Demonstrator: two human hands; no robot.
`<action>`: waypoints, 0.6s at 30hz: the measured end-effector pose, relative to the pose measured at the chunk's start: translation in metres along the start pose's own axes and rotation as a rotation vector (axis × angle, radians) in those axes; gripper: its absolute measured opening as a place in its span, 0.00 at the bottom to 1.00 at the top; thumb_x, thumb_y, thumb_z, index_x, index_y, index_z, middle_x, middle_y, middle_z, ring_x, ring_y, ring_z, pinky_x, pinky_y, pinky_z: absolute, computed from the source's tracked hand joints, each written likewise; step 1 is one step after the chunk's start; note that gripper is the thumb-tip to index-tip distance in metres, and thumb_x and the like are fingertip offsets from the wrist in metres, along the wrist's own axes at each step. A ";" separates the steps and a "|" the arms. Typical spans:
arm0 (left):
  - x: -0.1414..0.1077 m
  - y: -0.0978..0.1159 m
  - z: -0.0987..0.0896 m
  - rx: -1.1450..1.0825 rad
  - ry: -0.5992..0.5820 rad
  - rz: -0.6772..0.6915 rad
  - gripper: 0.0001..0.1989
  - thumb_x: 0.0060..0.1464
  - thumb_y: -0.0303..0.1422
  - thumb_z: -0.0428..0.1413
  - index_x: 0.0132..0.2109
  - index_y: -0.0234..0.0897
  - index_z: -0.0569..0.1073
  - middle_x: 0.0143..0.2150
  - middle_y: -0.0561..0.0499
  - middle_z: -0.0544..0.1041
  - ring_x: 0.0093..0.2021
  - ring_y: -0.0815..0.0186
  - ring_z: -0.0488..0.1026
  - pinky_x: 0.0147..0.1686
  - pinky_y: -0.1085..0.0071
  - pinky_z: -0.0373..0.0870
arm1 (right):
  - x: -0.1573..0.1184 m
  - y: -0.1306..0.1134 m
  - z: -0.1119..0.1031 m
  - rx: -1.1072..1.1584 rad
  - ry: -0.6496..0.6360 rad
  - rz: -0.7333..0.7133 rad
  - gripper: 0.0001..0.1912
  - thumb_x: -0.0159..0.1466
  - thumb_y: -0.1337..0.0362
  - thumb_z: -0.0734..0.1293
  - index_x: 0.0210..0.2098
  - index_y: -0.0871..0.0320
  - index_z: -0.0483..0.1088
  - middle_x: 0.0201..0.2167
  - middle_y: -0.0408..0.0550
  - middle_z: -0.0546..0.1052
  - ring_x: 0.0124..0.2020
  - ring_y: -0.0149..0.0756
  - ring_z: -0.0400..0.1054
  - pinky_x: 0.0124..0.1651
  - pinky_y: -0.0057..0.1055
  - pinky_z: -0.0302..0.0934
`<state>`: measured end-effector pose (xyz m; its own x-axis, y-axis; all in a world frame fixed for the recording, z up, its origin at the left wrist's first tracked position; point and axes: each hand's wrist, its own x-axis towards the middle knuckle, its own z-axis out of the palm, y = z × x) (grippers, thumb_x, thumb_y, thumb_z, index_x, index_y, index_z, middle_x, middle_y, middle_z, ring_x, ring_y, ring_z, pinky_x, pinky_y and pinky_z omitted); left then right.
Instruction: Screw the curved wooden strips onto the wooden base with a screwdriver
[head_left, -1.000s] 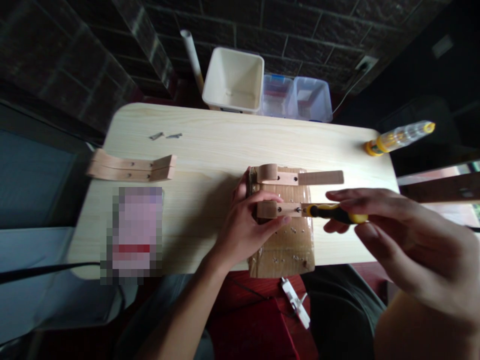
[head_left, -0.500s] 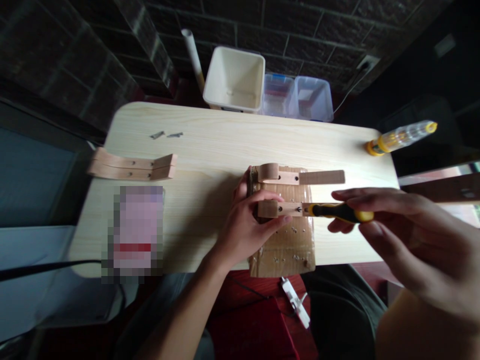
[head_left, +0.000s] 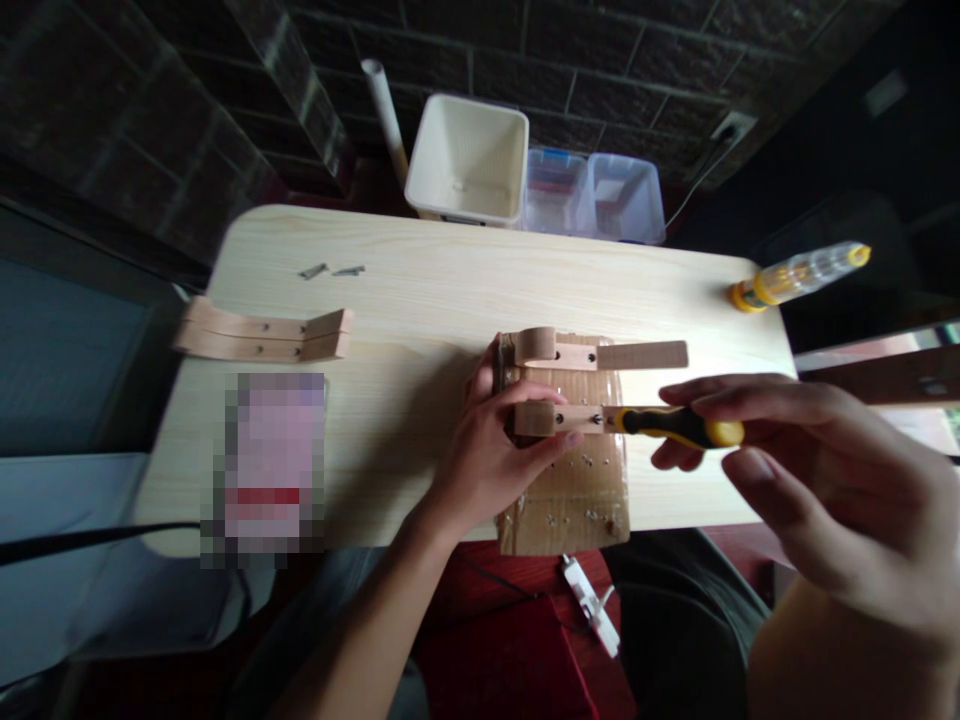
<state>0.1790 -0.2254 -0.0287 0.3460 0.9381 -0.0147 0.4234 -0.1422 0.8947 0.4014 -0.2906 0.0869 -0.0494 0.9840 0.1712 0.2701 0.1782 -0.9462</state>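
Note:
My left hand (head_left: 491,450) grips the left end of a curved wooden piece (head_left: 535,419) that lies across a cardboard block (head_left: 577,500). The fingers of my right hand (head_left: 795,450) are around the yellow end of a black and yellow screwdriver (head_left: 667,424). The screwdriver points left, its front end over the right part of that wooden piece; its tip is hard to make out. A second curved wooden piece (head_left: 577,356) with dark holes rests on the block just beyond. Small metal bits dot the cardboard.
Two joined wooden pieces (head_left: 262,333) and some screws (head_left: 349,270) lie on the left of the table (head_left: 420,300). A blurred-out object (head_left: 274,450) is nearer. A clear and yellow bottle-shaped case (head_left: 802,277) is at the back right. Bins (head_left: 469,160) stand behind.
My right thumb has shifted slightly on the screwdriver's yellow end. My left hand and the wooden pieces keep their places.

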 end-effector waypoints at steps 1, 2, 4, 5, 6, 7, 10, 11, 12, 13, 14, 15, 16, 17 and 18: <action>0.000 0.000 0.000 -0.005 0.000 -0.003 0.14 0.56 0.41 0.72 0.49 0.49 0.82 0.54 0.46 0.72 0.60 0.48 0.74 0.69 0.41 0.69 | 0.000 -0.001 0.000 -0.017 0.009 0.006 0.19 0.70 0.77 0.70 0.56 0.53 0.79 0.52 0.47 0.82 0.46 0.34 0.81 0.49 0.26 0.82; 0.000 0.000 0.000 -0.010 0.001 -0.004 0.14 0.56 0.41 0.72 0.49 0.49 0.82 0.55 0.46 0.72 0.60 0.48 0.74 0.69 0.42 0.69 | 0.000 -0.002 0.000 -0.035 0.014 0.012 0.18 0.70 0.76 0.71 0.55 0.53 0.79 0.51 0.47 0.83 0.45 0.33 0.81 0.49 0.25 0.82; -0.001 0.000 0.000 -0.013 0.004 0.000 0.14 0.56 0.41 0.72 0.49 0.49 0.82 0.58 0.45 0.72 0.61 0.48 0.74 0.69 0.42 0.69 | 0.000 -0.002 -0.002 -0.064 0.017 0.019 0.18 0.70 0.76 0.71 0.55 0.52 0.80 0.50 0.46 0.83 0.43 0.32 0.82 0.47 0.23 0.81; -0.001 -0.001 0.000 -0.012 0.004 0.003 0.14 0.56 0.41 0.72 0.49 0.49 0.82 0.59 0.45 0.72 0.61 0.48 0.74 0.69 0.42 0.69 | 0.000 -0.002 -0.002 -0.071 0.015 0.018 0.18 0.70 0.75 0.72 0.55 0.52 0.80 0.50 0.46 0.82 0.43 0.32 0.82 0.47 0.23 0.81; -0.001 -0.001 0.001 -0.010 0.005 0.005 0.14 0.56 0.42 0.72 0.49 0.49 0.82 0.60 0.45 0.72 0.61 0.48 0.74 0.69 0.42 0.70 | 0.000 -0.001 -0.003 -0.071 0.013 0.017 0.18 0.69 0.75 0.72 0.55 0.53 0.79 0.51 0.46 0.82 0.43 0.32 0.82 0.47 0.23 0.81; -0.001 -0.001 0.001 -0.006 0.006 0.008 0.14 0.56 0.42 0.72 0.48 0.49 0.82 0.60 0.46 0.72 0.62 0.48 0.73 0.68 0.42 0.70 | 0.000 -0.001 -0.003 -0.067 0.012 0.014 0.18 0.69 0.76 0.72 0.55 0.53 0.79 0.51 0.47 0.82 0.43 0.32 0.82 0.48 0.24 0.81; -0.001 -0.002 0.001 0.007 0.008 0.020 0.14 0.57 0.42 0.71 0.49 0.49 0.82 0.60 0.46 0.73 0.63 0.47 0.73 0.68 0.42 0.70 | 0.000 0.002 -0.002 -0.035 0.007 0.001 0.20 0.69 0.77 0.72 0.56 0.52 0.79 0.52 0.46 0.82 0.46 0.34 0.82 0.48 0.26 0.82; -0.001 -0.003 0.001 0.011 0.008 0.023 0.14 0.57 0.42 0.71 0.49 0.49 0.82 0.60 0.46 0.74 0.63 0.47 0.73 0.68 0.42 0.70 | 0.000 0.003 -0.002 -0.017 0.012 -0.018 0.21 0.69 0.77 0.72 0.56 0.51 0.79 0.52 0.46 0.81 0.47 0.35 0.82 0.48 0.27 0.83; -0.001 -0.003 0.001 0.013 0.009 0.025 0.14 0.57 0.42 0.71 0.49 0.49 0.82 0.60 0.46 0.73 0.63 0.47 0.73 0.68 0.42 0.70 | 0.000 0.003 -0.002 -0.006 0.015 -0.039 0.22 0.68 0.78 0.72 0.57 0.51 0.79 0.53 0.46 0.81 0.49 0.36 0.81 0.48 0.28 0.83; -0.001 -0.003 0.001 0.012 0.010 0.026 0.14 0.57 0.42 0.71 0.49 0.49 0.82 0.61 0.46 0.73 0.63 0.47 0.73 0.68 0.42 0.70 | 0.000 0.004 -0.002 -0.004 0.014 -0.056 0.22 0.68 0.79 0.71 0.56 0.51 0.79 0.53 0.47 0.81 0.50 0.37 0.81 0.48 0.29 0.83; -0.001 -0.003 0.001 0.012 0.010 0.023 0.14 0.57 0.42 0.71 0.49 0.49 0.82 0.62 0.46 0.72 0.63 0.48 0.73 0.68 0.42 0.70 | -0.001 0.004 -0.002 -0.010 0.008 -0.067 0.22 0.68 0.79 0.71 0.56 0.51 0.79 0.54 0.47 0.81 0.51 0.38 0.80 0.48 0.30 0.83; -0.001 -0.003 0.001 0.013 0.009 0.018 0.14 0.57 0.42 0.71 0.49 0.49 0.82 0.63 0.46 0.72 0.63 0.47 0.73 0.68 0.42 0.70 | -0.001 0.004 -0.002 -0.023 -0.003 -0.069 0.21 0.68 0.79 0.71 0.55 0.52 0.80 0.55 0.48 0.81 0.52 0.39 0.80 0.48 0.31 0.83; -0.001 -0.003 0.001 0.017 0.006 0.013 0.14 0.57 0.42 0.72 0.49 0.49 0.82 0.64 0.46 0.71 0.62 0.47 0.73 0.68 0.42 0.70 | -0.001 0.003 -0.003 -0.041 -0.016 -0.059 0.19 0.68 0.78 0.71 0.54 0.53 0.81 0.56 0.49 0.81 0.52 0.39 0.80 0.49 0.32 0.83; -0.001 -0.003 0.001 0.019 0.003 0.006 0.15 0.57 0.42 0.71 0.49 0.49 0.82 0.65 0.46 0.70 0.62 0.47 0.73 0.68 0.42 0.71 | -0.001 0.003 -0.003 -0.055 -0.023 -0.047 0.18 0.69 0.77 0.71 0.54 0.54 0.81 0.56 0.49 0.81 0.51 0.39 0.80 0.50 0.31 0.82; -0.001 -0.003 0.001 0.020 0.001 0.003 0.15 0.57 0.42 0.71 0.49 0.48 0.82 0.65 0.46 0.70 0.63 0.47 0.73 0.67 0.42 0.71 | -0.002 0.002 -0.003 -0.059 -0.022 -0.039 0.18 0.69 0.77 0.71 0.54 0.53 0.81 0.57 0.49 0.81 0.51 0.38 0.80 0.50 0.31 0.82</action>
<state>0.1787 -0.2262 -0.0318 0.3466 0.9379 -0.0120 0.4395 -0.1511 0.8854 0.4054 -0.2917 0.0853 -0.0821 0.9762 0.2006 0.3239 0.2164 -0.9210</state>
